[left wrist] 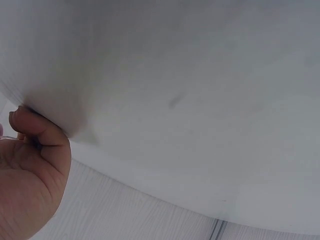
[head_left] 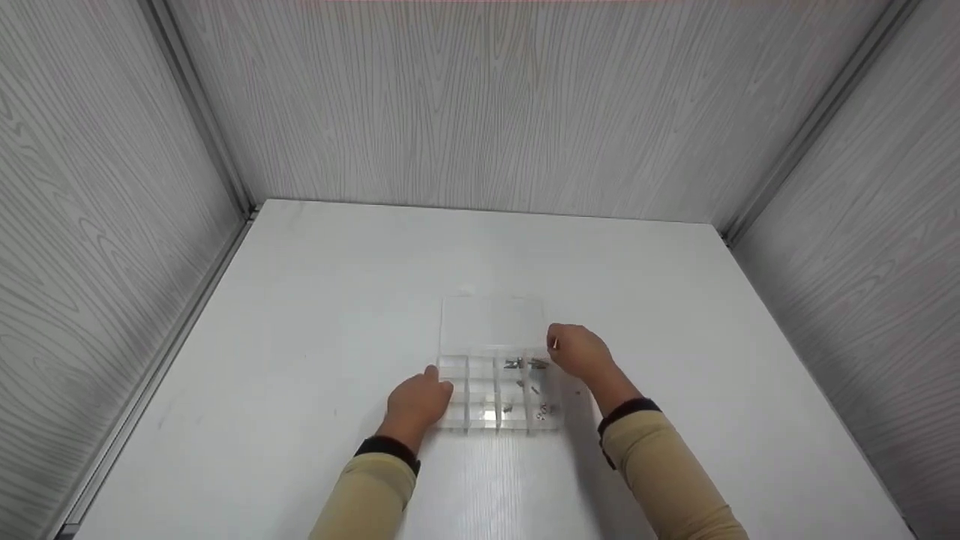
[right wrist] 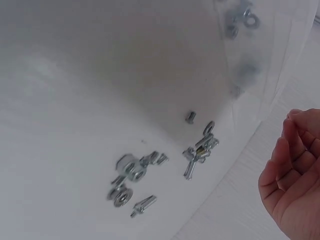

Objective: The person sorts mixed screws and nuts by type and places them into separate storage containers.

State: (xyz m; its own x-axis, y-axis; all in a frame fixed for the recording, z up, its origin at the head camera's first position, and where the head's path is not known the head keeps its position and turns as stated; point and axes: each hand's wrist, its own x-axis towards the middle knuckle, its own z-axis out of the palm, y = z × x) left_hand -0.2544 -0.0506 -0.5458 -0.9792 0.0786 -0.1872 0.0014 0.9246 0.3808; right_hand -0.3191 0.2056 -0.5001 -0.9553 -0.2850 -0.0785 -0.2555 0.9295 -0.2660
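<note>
A clear plastic compartment box (head_left: 482, 429) lies on the white table, its see-through lid (head_left: 491, 322) folded back. My left hand (head_left: 418, 400) grips its left wall; a thin clear edge shows between thumb and fingers in the left wrist view. Above the box's right far corner is my right hand (head_left: 581, 351), fingers curled in to the thumb. A small pale piece (head_left: 556, 343) shows at its fingertips, and I cannot tell its kind. Screws (head_left: 538, 364) sit in the far right compartments, washers (head_left: 544, 412) in the near right one.
Under the right wrist, a loose pile of screws (right wrist: 200, 151) lies on the table, with nuts (right wrist: 131, 168) and a washer (right wrist: 208, 128) among the loose pieces. Grey wood-grain panels (head_left: 480, 105) enclose the table (head_left: 345, 285) at the back and both sides.
</note>
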